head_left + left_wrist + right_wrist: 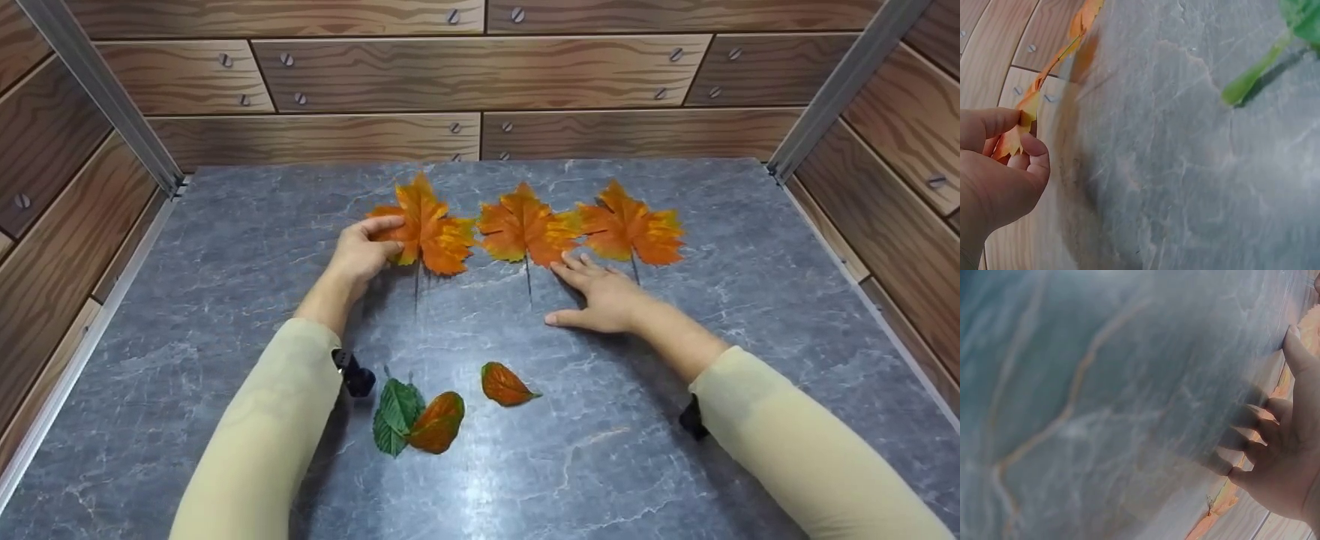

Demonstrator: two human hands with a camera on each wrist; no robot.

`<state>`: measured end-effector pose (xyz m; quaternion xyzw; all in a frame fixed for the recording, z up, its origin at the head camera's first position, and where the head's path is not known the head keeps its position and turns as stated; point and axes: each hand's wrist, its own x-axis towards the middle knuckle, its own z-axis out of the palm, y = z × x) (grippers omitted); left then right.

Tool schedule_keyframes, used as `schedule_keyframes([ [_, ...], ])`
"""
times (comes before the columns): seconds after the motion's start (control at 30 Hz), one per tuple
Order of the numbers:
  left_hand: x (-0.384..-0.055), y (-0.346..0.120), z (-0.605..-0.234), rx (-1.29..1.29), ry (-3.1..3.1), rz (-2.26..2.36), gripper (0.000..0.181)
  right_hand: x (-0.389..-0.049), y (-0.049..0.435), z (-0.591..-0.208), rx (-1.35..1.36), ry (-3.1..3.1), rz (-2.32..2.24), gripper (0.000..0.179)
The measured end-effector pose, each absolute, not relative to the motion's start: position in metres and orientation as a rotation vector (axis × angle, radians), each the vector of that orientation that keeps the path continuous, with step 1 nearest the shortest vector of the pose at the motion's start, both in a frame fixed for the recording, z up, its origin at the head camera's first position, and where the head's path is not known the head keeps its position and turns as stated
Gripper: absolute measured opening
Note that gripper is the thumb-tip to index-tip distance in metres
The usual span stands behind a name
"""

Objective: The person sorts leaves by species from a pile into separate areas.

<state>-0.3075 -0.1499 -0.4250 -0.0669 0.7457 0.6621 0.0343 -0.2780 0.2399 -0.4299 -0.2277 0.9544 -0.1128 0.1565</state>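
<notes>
Three orange and yellow maple leaves with thin stems lie in a row across the far part of the grey table. My left hand [362,251] pinches the left edge of the left maple leaf [429,232] between thumb and fingers; the left wrist view shows the leaf [1028,109] held at its rim. With fingers spread, my right hand [604,296] rests at the lower edge of the middle maple leaf [525,223], its fingertips right by that edge. The right maple leaf [630,226] lies just beyond the right hand.
Nearer on the marbled table [570,480], two green leaves [397,409] overlap a rounded orange-green leaf [437,424]. A similar orange leaf [506,385] lies apart to their right. Wood-patterned panels [480,75] enclose the back and sides.
</notes>
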Motion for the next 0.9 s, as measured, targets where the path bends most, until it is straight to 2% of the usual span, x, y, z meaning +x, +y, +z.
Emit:
schedule_keyframes([
  [0.47, -0.310, -0.152, -0.428, -0.201, 2.331, 1.820, 0.049, -0.279, 0.238, -0.429, -0.626, 2.713, -0.314, 0.107],
  [0.9, -0.307, -0.167, -0.406, 0.021, 2.339, 1.539, 0.058, -0.279, 0.239, -0.430, -0.613, 2.708, -0.294, 0.106],
])
